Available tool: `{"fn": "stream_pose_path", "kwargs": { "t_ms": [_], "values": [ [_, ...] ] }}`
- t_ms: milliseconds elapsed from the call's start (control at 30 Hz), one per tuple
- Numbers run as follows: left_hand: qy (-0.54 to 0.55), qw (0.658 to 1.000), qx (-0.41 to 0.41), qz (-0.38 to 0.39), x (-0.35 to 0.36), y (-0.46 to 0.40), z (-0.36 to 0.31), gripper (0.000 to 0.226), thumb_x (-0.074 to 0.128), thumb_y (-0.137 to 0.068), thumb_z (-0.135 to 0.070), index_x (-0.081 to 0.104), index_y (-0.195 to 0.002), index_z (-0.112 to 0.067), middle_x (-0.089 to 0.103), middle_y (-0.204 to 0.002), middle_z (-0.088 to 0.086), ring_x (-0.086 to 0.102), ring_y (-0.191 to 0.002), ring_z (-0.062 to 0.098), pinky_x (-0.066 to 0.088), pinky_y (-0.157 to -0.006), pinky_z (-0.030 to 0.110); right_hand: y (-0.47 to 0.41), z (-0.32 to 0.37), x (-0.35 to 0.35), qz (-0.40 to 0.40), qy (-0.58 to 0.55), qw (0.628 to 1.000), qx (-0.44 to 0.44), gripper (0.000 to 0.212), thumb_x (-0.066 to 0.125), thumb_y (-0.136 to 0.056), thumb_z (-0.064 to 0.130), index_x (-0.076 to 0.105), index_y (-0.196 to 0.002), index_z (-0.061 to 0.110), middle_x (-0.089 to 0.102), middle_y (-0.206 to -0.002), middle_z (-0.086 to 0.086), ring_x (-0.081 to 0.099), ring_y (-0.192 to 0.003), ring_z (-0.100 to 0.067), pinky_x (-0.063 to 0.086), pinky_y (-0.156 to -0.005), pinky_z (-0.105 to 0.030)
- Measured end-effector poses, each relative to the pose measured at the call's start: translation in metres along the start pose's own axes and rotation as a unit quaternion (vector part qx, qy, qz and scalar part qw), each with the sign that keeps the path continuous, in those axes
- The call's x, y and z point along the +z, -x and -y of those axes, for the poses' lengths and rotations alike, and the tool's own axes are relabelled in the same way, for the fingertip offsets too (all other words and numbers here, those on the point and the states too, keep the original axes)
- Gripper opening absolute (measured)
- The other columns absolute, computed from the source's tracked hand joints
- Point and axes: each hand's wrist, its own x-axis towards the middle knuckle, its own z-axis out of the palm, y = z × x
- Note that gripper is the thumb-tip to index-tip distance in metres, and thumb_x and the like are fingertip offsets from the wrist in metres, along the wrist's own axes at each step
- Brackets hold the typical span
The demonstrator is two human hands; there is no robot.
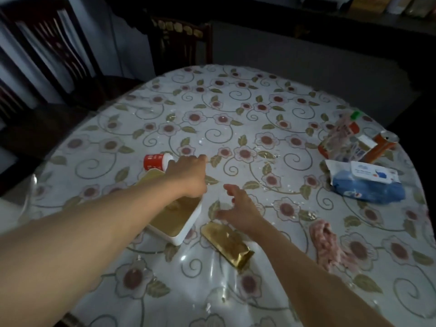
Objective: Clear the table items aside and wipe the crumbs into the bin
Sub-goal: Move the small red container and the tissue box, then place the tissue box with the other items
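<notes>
My left hand (188, 175) reaches over a white rectangular box (186, 230) and lies right beside a red and white cup (154, 161) that is tipped on its side. Its fingers point away from me and nothing shows in their grip. My right hand (238, 208) hovers with fingers spread just above the table, beyond a gold foil packet (226, 244), and holds nothing. Small pale crumbs (266, 154) are scattered over the floral tablecloth (236, 102). A pink cloth (328, 244) lies to the right of my right arm. No bin is in view.
At the right edge are a blue wet-wipe pack (368, 182), an orange can (384, 145) on its side and a plastic bag holding a green-capped bottle (346, 131). Dark wooden chairs (181, 43) stand behind and to the left of the table.
</notes>
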Motion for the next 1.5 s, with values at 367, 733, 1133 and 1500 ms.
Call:
{"fn": "stream_pose_path", "kwargs": {
  "t_ms": [367, 733, 1133, 1500],
  "values": [
    [-0.031, 0.99, -0.137, 0.001, 0.004, 0.008, 0.103, 0.081, 0.066, -0.079, -0.019, 0.021, -0.147, -0.019, 0.043, -0.141, 0.007, 0.04, -0.13, 0.03, 0.033, -0.106, 0.044, -0.013, 0.07, 0.1, 0.001, 0.321, 0.942, -0.099, 0.136, 0.07, -0.056, 0.071, -0.021, -0.146, 0.024, -0.014, -0.156, -0.017, -0.013, -0.144, -0.036, -0.007, -0.117, -0.051],
    [-0.039, 0.991, -0.121, -0.053, 0.001, -0.031, 0.141, 0.072, 0.064, -0.082, -0.021, 0.028, -0.143, -0.016, 0.048, -0.135, 0.009, 0.045, -0.126, 0.03, 0.038, -0.101, 0.043, -0.024, 0.076, 0.072, -0.081, 0.329, 0.935, -0.105, 0.119, 0.075, -0.05, 0.06, 0.006, -0.141, 0.026, 0.027, -0.131, -0.014, 0.028, -0.12, -0.033, 0.024, -0.109, -0.045],
    [-0.1, 0.995, -0.02, 0.002, 0.04, -0.114, 0.129, 0.063, 0.062, -0.082, -0.029, 0.035, -0.138, -0.022, 0.046, -0.136, 0.005, 0.042, -0.128, 0.027, 0.033, -0.102, 0.044, -0.044, 0.047, 0.007, -0.158, 0.297, 0.941, -0.047, 0.119, 0.075, -0.051, 0.056, 0.006, -0.143, 0.025, 0.025, -0.13, -0.011, 0.023, -0.125, -0.032, 0.019, -0.113, -0.044],
    [-0.062, 0.997, -0.005, -0.051, 0.028, -0.098, 0.065, 0.077, 0.075, -0.068, -0.043, 0.039, -0.131, -0.017, 0.056, -0.125, 0.006, 0.056, -0.115, 0.026, 0.047, -0.084, 0.035, -0.017, 0.01, -0.043, -0.194, 0.261, 0.945, 0.028, 0.12, 0.077, -0.053, 0.057, 0.005, -0.143, 0.026, 0.027, -0.131, -0.014, 0.025, -0.124, -0.034, 0.02, -0.112, -0.045]
  ]
}}
